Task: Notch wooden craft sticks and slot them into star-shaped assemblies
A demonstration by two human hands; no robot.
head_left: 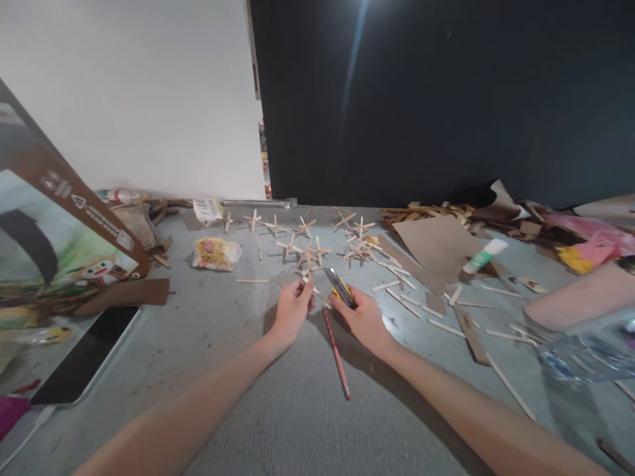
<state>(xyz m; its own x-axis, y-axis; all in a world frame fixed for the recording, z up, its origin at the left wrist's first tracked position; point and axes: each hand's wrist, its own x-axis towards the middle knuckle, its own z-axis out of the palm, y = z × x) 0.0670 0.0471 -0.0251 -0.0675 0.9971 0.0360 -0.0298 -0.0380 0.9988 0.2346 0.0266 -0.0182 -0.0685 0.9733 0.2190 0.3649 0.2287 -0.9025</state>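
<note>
My left hand [292, 309] pinches a thin wooden craft stick [309, 263] between thumb and fingers. The stick points away from me, and its lower end is hidden by the fingers. Wrapped in my right hand [366, 320] is a yellow and black utility knife [342, 289], its tip angled up and left towards the stick. Knife and stick look slightly apart. On the grey table just below the hands lies a reddish pencil [337, 357]. Crossed craft sticks forming star shapes [305, 228] spread out beyond my hands.
Loose sticks [411, 304], brown cardboard [429, 248] and a glue stick [485, 256] lie to the right, near a clear plastic container [590, 354]. Leftward are a small wrapped packet [215, 254], a phone [89, 357] and a large printed bag [64, 218]. A dark panel [446, 99] stands behind.
</note>
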